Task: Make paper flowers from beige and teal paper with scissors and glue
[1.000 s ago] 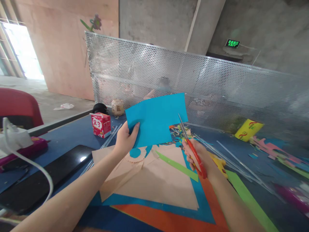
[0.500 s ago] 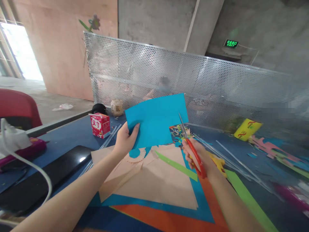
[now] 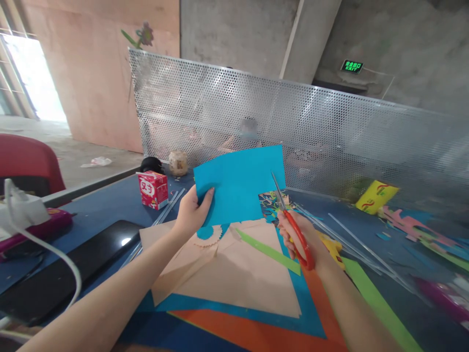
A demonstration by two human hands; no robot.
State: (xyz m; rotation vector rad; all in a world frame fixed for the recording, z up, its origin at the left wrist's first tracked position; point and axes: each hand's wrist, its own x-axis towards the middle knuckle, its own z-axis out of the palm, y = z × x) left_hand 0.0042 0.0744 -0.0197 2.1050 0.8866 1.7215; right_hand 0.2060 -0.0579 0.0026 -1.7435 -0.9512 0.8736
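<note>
My left hand (image 3: 191, 214) grips the lower left corner of a blue paper sheet (image 3: 240, 183), holding it upright above the table. Red-handled scissors (image 3: 291, 223) are in my right hand (image 3: 299, 237), their blades pointing up beside the sheet's right edge. Below lie a beige paper (image 3: 234, 266), a green strip (image 3: 269, 252), and larger blue and orange sheets (image 3: 256, 332). A small beige cut-out with a blue centre (image 3: 208, 234) rests on the beige paper.
A perforated metal screen (image 3: 311, 132) stands across the table's far side. A red carton (image 3: 153, 189), a round jar (image 3: 178, 162), a black tablet (image 3: 62, 269), clear rods (image 3: 351, 247), a yellow pack (image 3: 374, 196) and paper scraps (image 3: 421, 230) lie around.
The blue sheet has shifted slightly to the right and a little higher in my left hand. The scissors stay by its right edge.
</note>
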